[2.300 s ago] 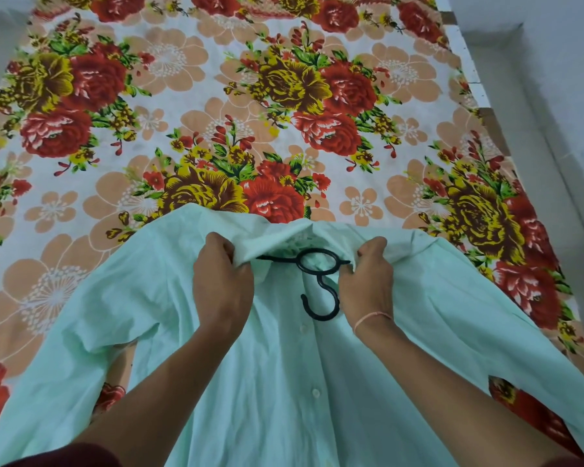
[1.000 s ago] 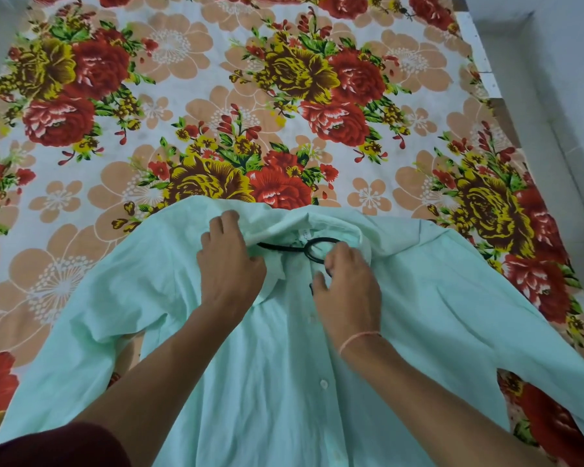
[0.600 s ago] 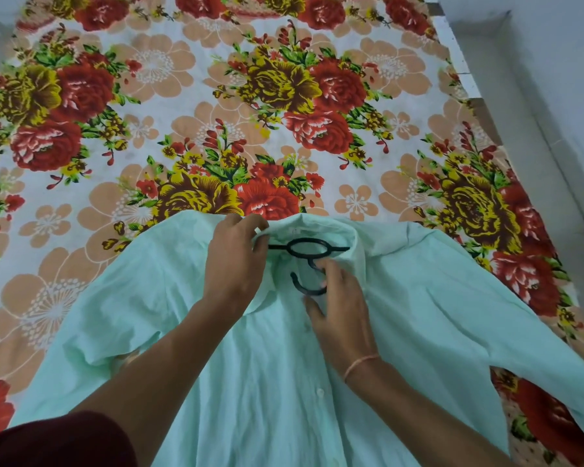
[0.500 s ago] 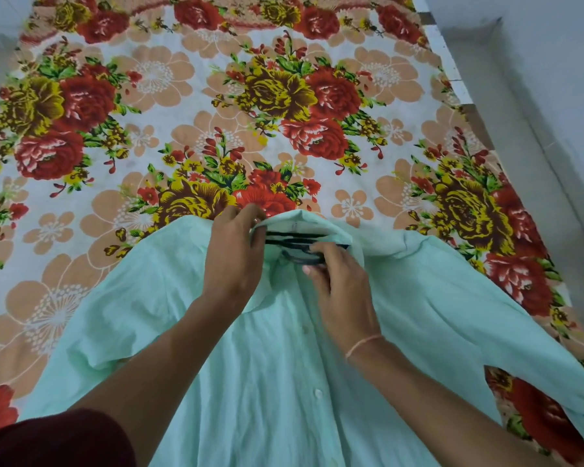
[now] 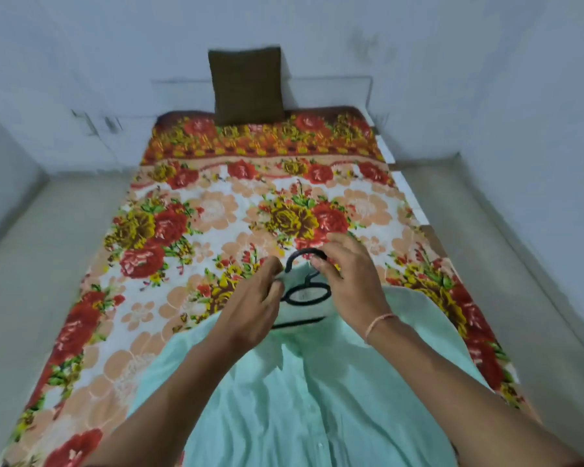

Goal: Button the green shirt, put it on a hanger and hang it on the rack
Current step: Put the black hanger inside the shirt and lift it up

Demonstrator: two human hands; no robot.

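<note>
The green shirt (image 5: 317, 399) lies front-up on the near end of the bed (image 5: 182, 251), its collar pointing toward the brown cushion (image 5: 246, 84) propped against the far wall. A black hanger (image 5: 302, 252) sits inside the collar, with its hook and ring poking out. The left grip (image 5: 253, 298) is curled on the collar's left edge. The right grip (image 5: 348, 281) pinches the hanger just below its hook.
</note>
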